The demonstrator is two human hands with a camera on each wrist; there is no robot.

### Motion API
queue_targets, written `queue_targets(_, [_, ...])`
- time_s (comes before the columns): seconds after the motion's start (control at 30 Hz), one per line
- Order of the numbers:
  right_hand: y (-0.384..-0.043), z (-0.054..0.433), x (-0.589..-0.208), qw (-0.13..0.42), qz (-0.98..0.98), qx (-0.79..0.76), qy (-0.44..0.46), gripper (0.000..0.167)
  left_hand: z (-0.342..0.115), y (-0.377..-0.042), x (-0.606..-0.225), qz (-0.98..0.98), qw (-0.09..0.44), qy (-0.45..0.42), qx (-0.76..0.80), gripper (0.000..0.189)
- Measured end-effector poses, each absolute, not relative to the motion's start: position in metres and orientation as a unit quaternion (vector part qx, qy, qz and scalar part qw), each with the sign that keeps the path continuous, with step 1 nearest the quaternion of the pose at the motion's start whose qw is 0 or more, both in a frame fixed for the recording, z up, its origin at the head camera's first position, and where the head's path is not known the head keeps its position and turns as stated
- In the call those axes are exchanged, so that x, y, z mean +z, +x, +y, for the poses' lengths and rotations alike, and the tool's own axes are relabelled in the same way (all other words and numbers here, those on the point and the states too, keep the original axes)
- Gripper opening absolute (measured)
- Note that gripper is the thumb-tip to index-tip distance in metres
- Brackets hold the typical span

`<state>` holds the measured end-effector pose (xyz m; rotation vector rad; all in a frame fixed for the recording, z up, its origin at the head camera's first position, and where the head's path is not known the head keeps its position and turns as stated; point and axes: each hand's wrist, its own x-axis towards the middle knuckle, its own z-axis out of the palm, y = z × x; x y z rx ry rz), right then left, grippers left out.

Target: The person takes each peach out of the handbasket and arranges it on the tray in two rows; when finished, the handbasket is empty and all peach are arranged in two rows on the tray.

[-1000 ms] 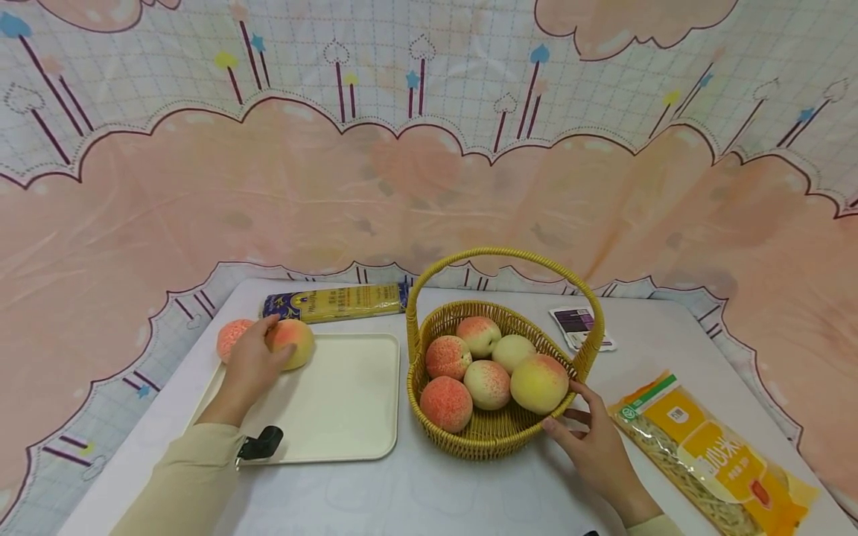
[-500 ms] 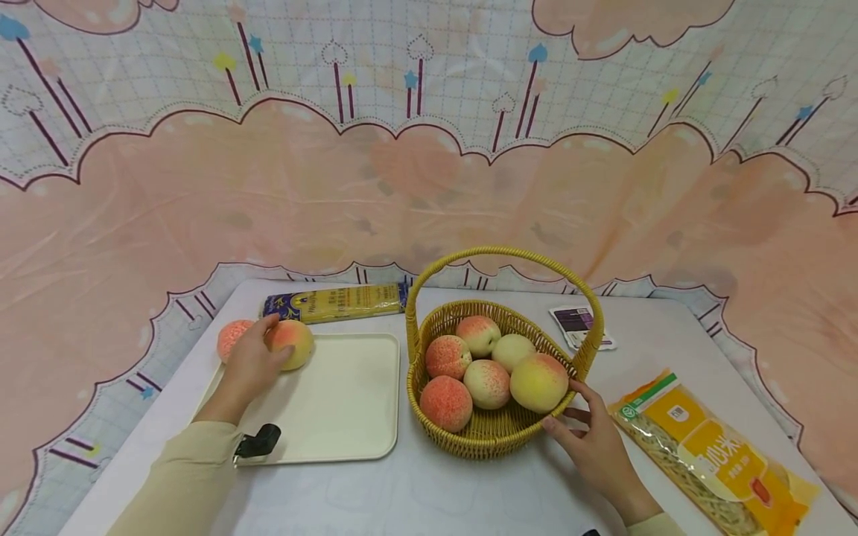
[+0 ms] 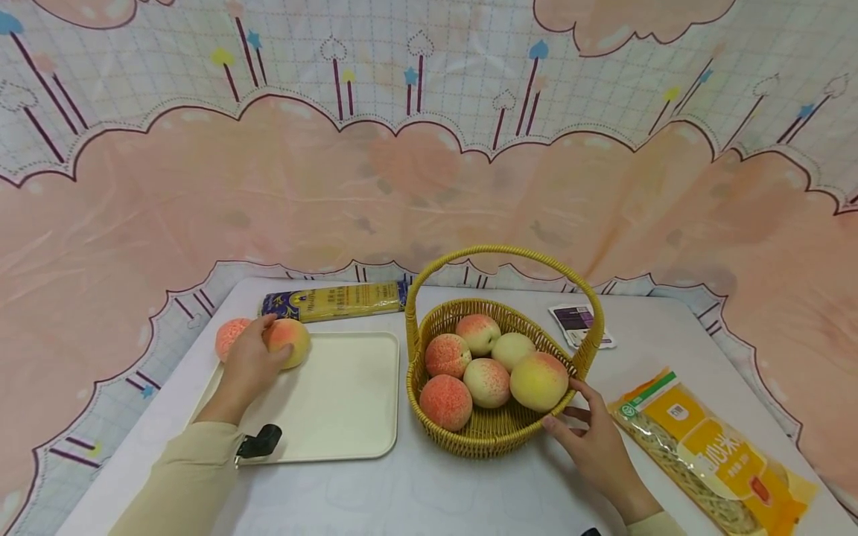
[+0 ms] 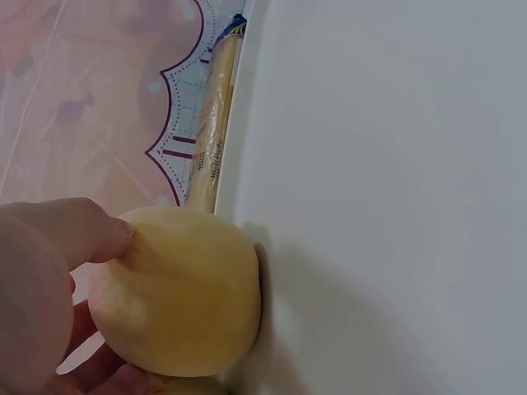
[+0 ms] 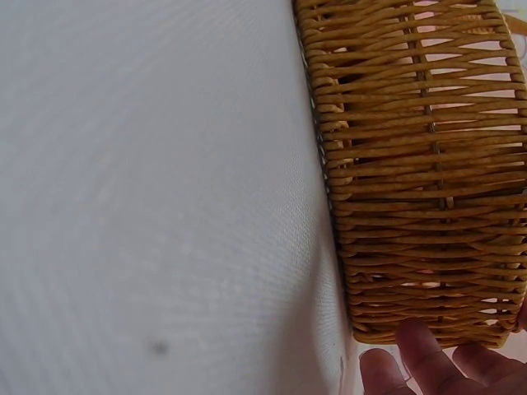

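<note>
In the head view my left hand grips a yellow-and-red peach at the far left corner of the white tray. The left wrist view shows the thumb on that peach's side and fingers beneath it. Another red peach lies left of this hand, partly hidden by it. My right hand touches the near right side of a yellow wicker basket, thumb and index finger at its rim. From the right wrist view, its spread fingertips rest against the woven wall. Several peaches sit in the basket.
A blue-and-gold noodle packet lies behind the tray. Behind the basket's right side is a small purple-and-white sachet. An orange bag of noodles lies at the right. The basket's tall handle arches over its peaches.
The left hand and its peach have shifted very slightly to the left. The right hand and basket stay in place.
</note>
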<state>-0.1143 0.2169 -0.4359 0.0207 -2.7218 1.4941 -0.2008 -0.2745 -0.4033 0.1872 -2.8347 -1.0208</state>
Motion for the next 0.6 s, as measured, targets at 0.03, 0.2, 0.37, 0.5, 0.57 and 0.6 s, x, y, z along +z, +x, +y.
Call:
queue_targets(0.03, [-0.114,0.217,-0.436,0.019,-0.876,0.482,0.007,0.075,-0.274,-0.201,-0.403,-0.938,0.064,0.063,-0.336,0.068])
queue_targets(0.2, [-0.115,0.217,-0.438,0.026,-0.874,0.486,0.012,0.074,-0.276,-0.201,-0.405,-0.938,0.070,0.058,-0.334,0.068])
queue_targets(0.37, [-0.115,0.217,-0.439,0.029,-0.875,0.483,0.012,0.074,-0.277,-0.198,-0.405,-0.937,0.081,0.051,-0.337,0.069])
queue_targets(0.5, [-0.115,0.217,-0.439,0.027,-0.875,0.483,0.013,0.075,-0.275,-0.194,-0.401,-0.936,0.101,0.034,-0.335,0.068])
queue_targets(0.57, [-0.116,0.217,-0.439,0.027,-0.875,0.483,0.012,0.075,-0.272,-0.191,-0.397,-0.935,0.112,0.018,-0.337,0.067])
queue_targets(0.6, [-0.116,0.217,-0.439,0.026,-0.875,0.483,0.011,0.075,-0.270,-0.190,-0.395,-0.933,0.116,0.010,-0.340,0.068])
